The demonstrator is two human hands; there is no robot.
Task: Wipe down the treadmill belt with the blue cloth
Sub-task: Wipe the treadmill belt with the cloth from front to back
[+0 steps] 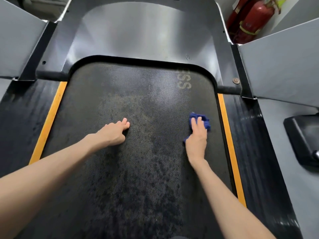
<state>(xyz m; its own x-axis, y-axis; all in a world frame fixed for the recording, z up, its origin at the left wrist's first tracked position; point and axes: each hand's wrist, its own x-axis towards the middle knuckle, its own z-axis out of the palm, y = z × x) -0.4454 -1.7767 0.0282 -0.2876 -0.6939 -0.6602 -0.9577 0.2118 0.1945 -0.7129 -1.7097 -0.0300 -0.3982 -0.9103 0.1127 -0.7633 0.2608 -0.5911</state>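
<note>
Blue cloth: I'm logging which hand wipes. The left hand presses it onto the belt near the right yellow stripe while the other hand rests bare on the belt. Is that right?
No. The head view shows the right hand pressing the blue cloth onto the belt near the right yellow stripe; the left hand is the one resting bare on the belt.

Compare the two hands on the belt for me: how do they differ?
The right hand presses the bunched blue cloth onto the treadmill belt; the left hand rests bare on it. The right hand sits near the yellow stripe; the left hand sits nearer the belt's middle. Both lie palm-down, pointing forward.
</note>
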